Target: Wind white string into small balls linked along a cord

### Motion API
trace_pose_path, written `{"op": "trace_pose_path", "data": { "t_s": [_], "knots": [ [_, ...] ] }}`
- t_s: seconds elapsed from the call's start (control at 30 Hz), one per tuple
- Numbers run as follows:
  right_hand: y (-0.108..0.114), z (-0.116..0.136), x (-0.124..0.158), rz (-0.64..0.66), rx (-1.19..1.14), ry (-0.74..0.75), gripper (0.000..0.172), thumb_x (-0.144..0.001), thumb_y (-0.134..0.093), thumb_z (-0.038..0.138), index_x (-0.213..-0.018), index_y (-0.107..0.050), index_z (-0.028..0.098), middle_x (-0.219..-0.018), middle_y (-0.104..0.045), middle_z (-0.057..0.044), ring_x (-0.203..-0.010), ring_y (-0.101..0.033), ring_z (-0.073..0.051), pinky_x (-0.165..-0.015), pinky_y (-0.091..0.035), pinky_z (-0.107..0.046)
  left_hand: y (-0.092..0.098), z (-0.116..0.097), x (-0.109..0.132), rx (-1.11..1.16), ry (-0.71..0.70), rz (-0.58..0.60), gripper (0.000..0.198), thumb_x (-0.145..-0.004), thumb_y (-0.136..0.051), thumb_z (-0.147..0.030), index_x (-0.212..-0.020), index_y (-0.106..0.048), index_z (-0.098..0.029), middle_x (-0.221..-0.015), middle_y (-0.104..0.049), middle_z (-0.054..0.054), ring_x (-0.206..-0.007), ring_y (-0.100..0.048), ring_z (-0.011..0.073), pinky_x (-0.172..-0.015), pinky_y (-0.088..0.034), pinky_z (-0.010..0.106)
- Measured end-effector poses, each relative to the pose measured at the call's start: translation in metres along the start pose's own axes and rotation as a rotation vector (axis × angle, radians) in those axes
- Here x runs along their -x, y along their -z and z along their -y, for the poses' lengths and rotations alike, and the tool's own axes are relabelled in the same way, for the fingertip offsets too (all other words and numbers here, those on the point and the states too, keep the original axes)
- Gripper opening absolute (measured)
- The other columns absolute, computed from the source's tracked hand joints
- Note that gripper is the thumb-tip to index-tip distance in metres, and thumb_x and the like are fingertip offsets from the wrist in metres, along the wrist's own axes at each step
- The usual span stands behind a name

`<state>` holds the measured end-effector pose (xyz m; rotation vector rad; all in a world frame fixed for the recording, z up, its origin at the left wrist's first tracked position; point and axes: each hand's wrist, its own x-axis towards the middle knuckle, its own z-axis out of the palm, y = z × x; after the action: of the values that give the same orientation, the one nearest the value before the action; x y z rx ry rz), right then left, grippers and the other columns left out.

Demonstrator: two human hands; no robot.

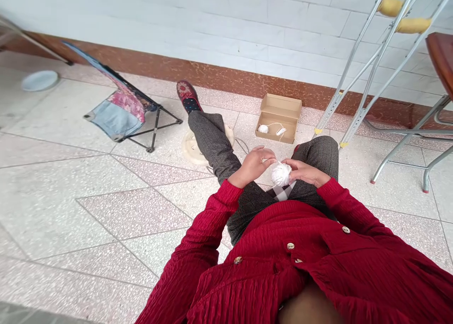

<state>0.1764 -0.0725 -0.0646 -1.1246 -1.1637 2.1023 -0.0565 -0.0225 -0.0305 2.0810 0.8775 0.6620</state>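
A round ball of white yarn (281, 174) is held above my lap, in front of my red top. My right hand (307, 172) grips it from the right, thumb and fingers against its side. At its upper left, my left hand (253, 165) is closed in a pinch on a strand of the yarn, fingertips close to the ball. The strand itself is thin and hard to follow. Under the ball, a piece of checked cloth (284, 191) shows between my legs.
An open cardboard box (279, 108) by the wall holds a small white yarn ball (263, 128) and a white bundle (281, 131). Crutches (368, 78) lean at right beside a metal-legged chair (421, 140). A folding chair (123, 112) and a round cream stool (194, 147) stand left.
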Motion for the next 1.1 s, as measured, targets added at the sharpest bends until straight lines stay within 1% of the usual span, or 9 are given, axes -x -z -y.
{"op": "trace_pose_path", "data": {
  "t_s": [0.07,0.23,0.4,0.53,0.6,0.67,0.83,0.97,1.1],
  "knots": [
    [-0.007,0.006,0.008,0.055,-0.132,0.046,0.054,-0.061,-0.078,0.019,-0.112,-0.062,0.022,-0.093,-0.065,0.000,-0.080,-0.063,-0.015,-0.066,-0.056,-0.025,-0.004,0.007,0.000,0.059,0.015,-0.021,0.026,-0.095,-0.058,-0.037,-0.085,-0.074,-0.019,-0.093,-0.076,0.003,-0.091,-0.069,0.0187,-0.109,-0.042,0.042],
    [-0.013,0.034,0.015,-0.060,-0.263,0.207,0.062,-0.055,-0.080,0.018,-0.114,-0.062,0.022,-0.102,-0.068,-0.003,-0.083,-0.064,-0.018,-0.069,-0.058,-0.029,-0.026,0.015,0.011,0.169,0.159,-0.048,0.034,-0.095,-0.054,-0.039,-0.080,-0.075,-0.016,-0.083,-0.075,0.004,-0.082,-0.067,0.0191,-0.081,-0.051,0.030],
    [0.001,0.046,-0.003,-0.458,-0.121,0.365,0.048,-0.068,-0.076,0.032,-0.111,-0.056,0.026,-0.107,-0.064,-0.002,-0.082,-0.064,-0.017,-0.074,-0.057,-0.033,-0.035,-0.002,0.019,0.165,0.147,0.078,0.036,-0.095,-0.054,-0.038,-0.072,-0.072,-0.017,-0.078,-0.071,0.002,-0.075,-0.063,0.0155,-0.080,-0.050,0.028],
    [0.018,0.025,-0.020,-0.726,0.220,0.322,0.055,-0.055,-0.080,0.025,-0.104,-0.054,0.024,-0.106,-0.060,-0.001,-0.078,-0.059,-0.014,-0.070,-0.054,-0.029,-0.027,-0.008,0.016,0.066,0.091,0.094,0.033,-0.096,-0.055,-0.033,-0.071,-0.070,-0.019,-0.074,-0.071,0.000,-0.074,-0.063,0.0152,-0.104,-0.046,0.038],
    [0.019,0.012,-0.021,-0.656,0.341,0.245,0.058,-0.052,-0.081,0.021,-0.104,-0.056,0.022,-0.102,-0.060,-0.001,-0.077,-0.058,-0.014,-0.068,-0.053,-0.028,-0.018,-0.005,0.012,0.013,0.063,0.058,0.028,-0.096,-0.056,-0.031,-0.075,-0.071,-0.020,-0.078,-0.074,-0.001,-0.077,-0.065,0.0151,-0.115,-0.037,0.043],
    [0.015,0.002,-0.017,-0.452,0.346,0.129,0.055,-0.052,-0.081,0.021,-0.102,-0.058,0.021,-0.095,-0.060,0.000,-0.073,-0.058,-0.014,-0.063,-0.052,-0.026,-0.010,-0.002,0.007,-0.034,0.042,0.025,0.023,-0.095,-0.058,-0.031,-0.080,-0.072,-0.020,-0.086,-0.076,0.000,-0.083,-0.068,0.0162,-0.118,-0.032,0.046],
    [0.000,0.002,0.003,0.086,0.008,-0.012,0.050,-0.064,-0.077,0.024,-0.111,-0.061,0.021,-0.090,-0.065,0.000,-0.074,-0.063,-0.016,-0.062,-0.055,-0.026,-0.007,0.003,0.001,0.074,0.028,0.006,0.028,-0.095,-0.060,-0.037,-0.077,-0.071,-0.019,-0.087,-0.076,0.000,-0.086,-0.068,0.0164,-0.116,-0.036,0.044],
    [-0.003,0.012,0.012,0.085,-0.249,0.083,0.057,-0.056,-0.080,0.022,-0.111,-0.063,0.021,-0.092,-0.069,-0.001,-0.074,-0.064,-0.016,-0.062,-0.056,-0.027,-0.020,0.004,0.007,0.254,0.159,-0.064,0.036,-0.093,-0.059,-0.045,-0.074,-0.072,-0.016,-0.078,-0.072,0.000,-0.077,-0.066,0.0162,-0.089,-0.052,0.032],
    [-0.003,0.026,0.011,-0.095,-0.383,0.218,0.056,-0.057,-0.081,0.030,-0.109,-0.061,0.022,-0.102,-0.073,-0.006,-0.078,-0.066,-0.021,-0.063,-0.056,-0.031,-0.031,-0.001,0.016,0.346,0.195,-0.026,0.041,-0.094,-0.056,-0.044,-0.068,-0.069,-0.015,-0.076,-0.071,0.002,-0.077,-0.065,0.0161,-0.078,-0.050,0.026]
  ]
}}
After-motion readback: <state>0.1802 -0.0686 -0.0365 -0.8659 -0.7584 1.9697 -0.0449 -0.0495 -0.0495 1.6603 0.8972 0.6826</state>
